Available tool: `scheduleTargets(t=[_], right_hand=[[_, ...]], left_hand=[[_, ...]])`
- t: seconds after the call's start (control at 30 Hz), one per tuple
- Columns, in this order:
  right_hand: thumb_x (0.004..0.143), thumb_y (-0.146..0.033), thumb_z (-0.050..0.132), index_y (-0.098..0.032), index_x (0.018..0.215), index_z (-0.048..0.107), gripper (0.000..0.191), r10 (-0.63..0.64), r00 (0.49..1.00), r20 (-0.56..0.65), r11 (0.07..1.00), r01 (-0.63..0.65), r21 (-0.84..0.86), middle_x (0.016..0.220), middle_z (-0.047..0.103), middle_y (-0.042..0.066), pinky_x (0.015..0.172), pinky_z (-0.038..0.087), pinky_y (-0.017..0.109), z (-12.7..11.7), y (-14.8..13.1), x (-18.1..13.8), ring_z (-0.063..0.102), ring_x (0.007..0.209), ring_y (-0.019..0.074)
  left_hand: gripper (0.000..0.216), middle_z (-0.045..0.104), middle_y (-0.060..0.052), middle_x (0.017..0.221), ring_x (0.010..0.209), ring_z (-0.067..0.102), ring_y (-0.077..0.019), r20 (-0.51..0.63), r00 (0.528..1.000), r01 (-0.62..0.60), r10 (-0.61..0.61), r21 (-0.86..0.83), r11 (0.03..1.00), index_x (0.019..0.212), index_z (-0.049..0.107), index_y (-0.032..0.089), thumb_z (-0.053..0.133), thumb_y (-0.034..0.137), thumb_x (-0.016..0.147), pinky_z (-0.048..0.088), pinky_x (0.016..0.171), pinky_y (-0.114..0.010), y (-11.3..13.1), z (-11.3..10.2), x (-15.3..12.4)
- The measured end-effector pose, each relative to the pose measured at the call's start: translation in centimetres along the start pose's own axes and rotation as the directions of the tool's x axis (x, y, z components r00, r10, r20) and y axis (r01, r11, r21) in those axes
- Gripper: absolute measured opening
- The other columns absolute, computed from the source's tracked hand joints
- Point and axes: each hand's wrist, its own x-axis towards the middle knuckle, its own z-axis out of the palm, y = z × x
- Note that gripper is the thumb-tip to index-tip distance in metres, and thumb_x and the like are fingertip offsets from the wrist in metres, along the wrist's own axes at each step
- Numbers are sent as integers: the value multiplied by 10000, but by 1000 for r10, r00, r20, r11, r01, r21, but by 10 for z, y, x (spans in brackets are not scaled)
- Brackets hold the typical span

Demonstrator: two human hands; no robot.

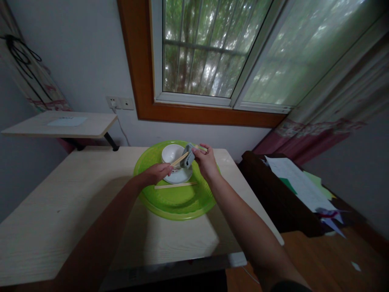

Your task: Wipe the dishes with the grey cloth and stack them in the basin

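Note:
Above a round green tray, my left hand is closed on one end of a pair of chopsticks. My right hand pinches a grey cloth that is wrapped around the chopsticks nearer their other end. Pale tips stick out past the right fingers. Beneath the hands, a white bowl and a white plate stand in the tray, partly hidden by the cloth and the left hand. Another pair of chopsticks lies in the tray just in front of the plate.
The tray rests on a pale wooden desk. A raised shelf with a sheet of paper stands at the back left. Behind the desk is a window. To the right, papers lie on dark furniture.

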Motion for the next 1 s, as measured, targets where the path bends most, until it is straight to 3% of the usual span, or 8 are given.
scheduleTargets(t=[0.1,0.17,0.33,0.47,0.67,0.83,1.0], right_hand=[[609,-381,871,-277,1072,457,630,-85,990,-116,996,87,14,804,604,-68,682,558,252,-6,0,6,643,733,129],[623,-401,861,-277,1066,461,610,-100,987,-128,995,102,6,800,599,-66,677,554,256,-9,0,9,638,729,131],[606,-401,873,-263,1033,482,596,-79,994,-72,997,79,-1,761,608,-70,679,543,255,-7,0,7,630,704,129],[587,-390,888,-254,1032,472,624,16,1000,14,999,-16,-28,760,639,-70,651,533,243,-1,2,1,638,679,124],[553,-369,902,-267,1025,437,670,115,984,138,989,-101,-103,721,643,-92,609,534,252,7,9,-7,635,631,134],[567,-368,896,-269,1053,436,676,15,1000,-13,999,-15,-41,747,619,-88,654,548,251,1,5,1,642,680,130],[618,-393,870,-269,1074,435,642,-97,985,-145,995,96,-13,757,582,-92,676,548,252,-8,5,10,633,684,120]], left_hand=[[435,574,-23,771,715,499,-149,18,1000,0,-1,19,1000,797,541,189,316,504,994,386,697,-271,-1,1,0],[427,585,-27,780,716,504,-149,20,1000,-2,1,26,1000,801,547,188,323,496,995,392,704,-271,-3,2,1],[392,611,-36,829,771,550,-164,-12,1000,-18,19,52,998,845,565,193,330,468,999,401,749,-285,-7,3,1],[386,616,-30,840,782,561,-170,-31,999,11,-8,76,997,891,559,201,318,481,1003,391,740,-287,-2,2,1],[374,578,-46,749,694,526,-186,-107,992,91,-61,303,949,927,569,214,319,481,1002,330,654,-290,4,4,0],[394,583,-56,731,656,521,-201,-139,987,138,-84,442,886,963,589,223,293,479,1008,320,630,-291,5,6,1],[352,585,-41,704,665,537,-197,-150,985,151,-89,486,861,967,587,233,326,465,1006,337,641,-275,5,6,0]])
